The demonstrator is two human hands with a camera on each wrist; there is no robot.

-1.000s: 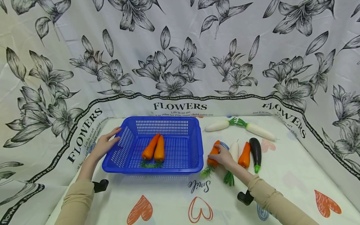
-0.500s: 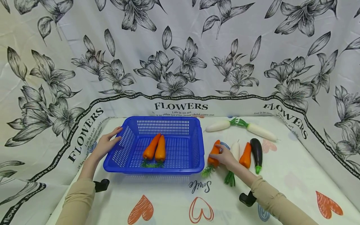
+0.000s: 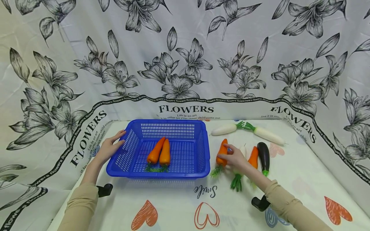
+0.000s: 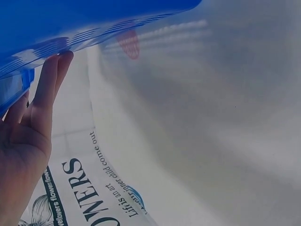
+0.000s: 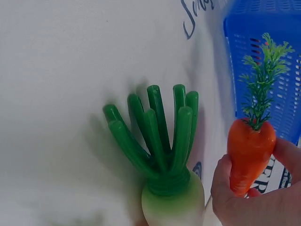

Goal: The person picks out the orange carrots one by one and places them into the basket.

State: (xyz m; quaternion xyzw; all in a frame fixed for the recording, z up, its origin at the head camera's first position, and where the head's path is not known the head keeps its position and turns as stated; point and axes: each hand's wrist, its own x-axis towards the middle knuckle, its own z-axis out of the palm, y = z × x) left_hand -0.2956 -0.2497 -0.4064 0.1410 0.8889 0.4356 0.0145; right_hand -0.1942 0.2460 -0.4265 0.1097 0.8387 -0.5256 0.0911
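Head view: white tablecloth with red heart prints (image 3: 173, 199) nearest. Right hand (image 3: 237, 158) pinches an orange tapered carrot with feathery green leaves (image 3: 222, 154) between thumb and fingers, just right of the blue perforated plastic basket (image 3: 157, 175); cannot tell if it's clear of the cloth. Partly behind hand and arm: white radish with thick green stalks (image 5: 171, 200), second orange carrot (image 3: 253, 156), then glossy dark-purple eggplant (image 3: 263, 154). Left hand (image 3: 108, 149), fingers extended, touches basket's left side. Two orange carrots (image 3: 165, 153) lie inside, side by side. Farther back, two white radishes (image 3: 224, 129), green tops together, then white curtain with black flower prints (image 3: 214, 83).
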